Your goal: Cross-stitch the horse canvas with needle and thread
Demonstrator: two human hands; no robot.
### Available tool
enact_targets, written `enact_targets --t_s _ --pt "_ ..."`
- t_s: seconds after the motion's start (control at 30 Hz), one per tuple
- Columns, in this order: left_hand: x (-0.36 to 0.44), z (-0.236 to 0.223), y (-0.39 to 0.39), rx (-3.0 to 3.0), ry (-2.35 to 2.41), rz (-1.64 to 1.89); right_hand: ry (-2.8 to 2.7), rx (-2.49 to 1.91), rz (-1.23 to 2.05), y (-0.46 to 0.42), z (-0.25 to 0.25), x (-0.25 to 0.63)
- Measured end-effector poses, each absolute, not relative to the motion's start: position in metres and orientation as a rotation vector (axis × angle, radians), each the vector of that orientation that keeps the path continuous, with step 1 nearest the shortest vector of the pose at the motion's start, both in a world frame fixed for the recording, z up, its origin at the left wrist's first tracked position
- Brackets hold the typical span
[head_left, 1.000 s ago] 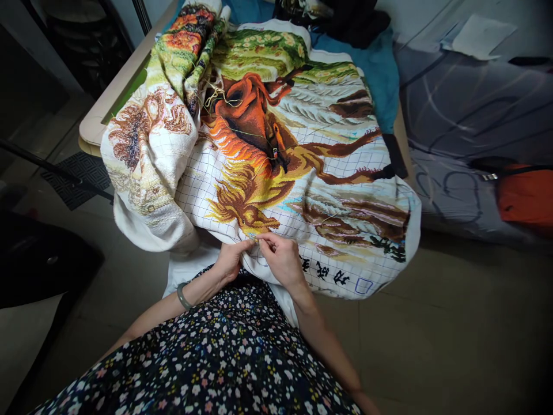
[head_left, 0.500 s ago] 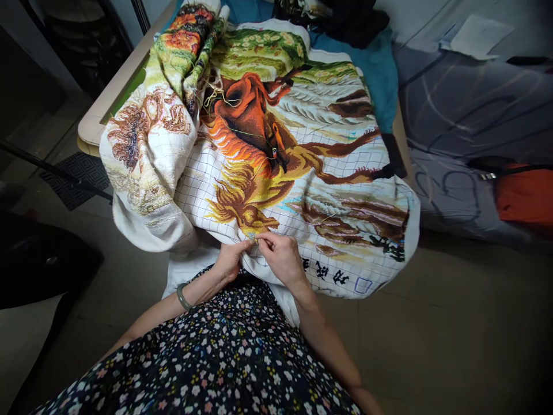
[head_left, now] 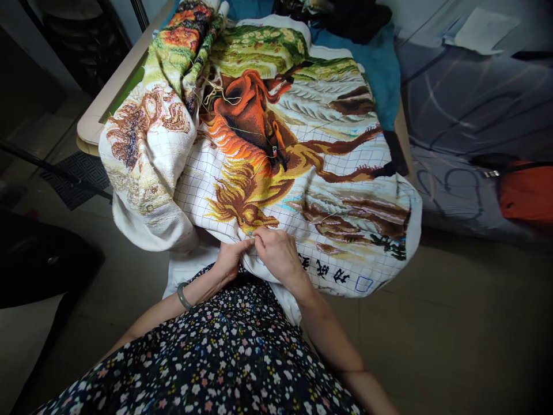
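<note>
Embroidered cloth: spread over the table, its near edge hanging above the patterned dress.
Left hand: cloth edge gripped between thumb and fingers.
Right hand: fingertips pinched together at the cloth, just beside the left thumb; whether a needle is held cannot be told.
Bracelet: worn on the left wrist.

Dim room; dark corners; wide-angle edge stretch
</note>
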State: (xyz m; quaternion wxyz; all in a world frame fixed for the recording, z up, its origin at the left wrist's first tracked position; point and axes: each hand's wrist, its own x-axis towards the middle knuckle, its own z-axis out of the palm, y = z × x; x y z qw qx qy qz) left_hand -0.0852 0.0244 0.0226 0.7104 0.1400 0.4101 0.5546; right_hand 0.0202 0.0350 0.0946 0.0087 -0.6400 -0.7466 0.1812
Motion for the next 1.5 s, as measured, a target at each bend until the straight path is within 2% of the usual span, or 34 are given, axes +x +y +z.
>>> enact_targets --t_s 0.17,0.3,0.43,0.8,1.5 --pt "-0.086 0.02 0.024 0.324 0.889 1.251 -2.188 -1.996 0.61 0.032 0.084 0.02" --pt "-0.086 0.021 0.023 0.298 0.888 1.257 -1.878 -1.764 0.76 0.026 0.067 0.033" --pt "-0.086 0.023 0.022 0.213 0.937 1.252 -1.633 -1.609 0.77 0.019 0.057 0.043" --pt "-0.085 0.021 0.024 0.144 1.024 1.236 -1.653 -1.681 0.753 0.016 0.057 0.033" --pt "-0.083 0.024 0.032 0.226 1.022 1.276 -1.31 -1.62 1.051 0.014 0.049 0.026"
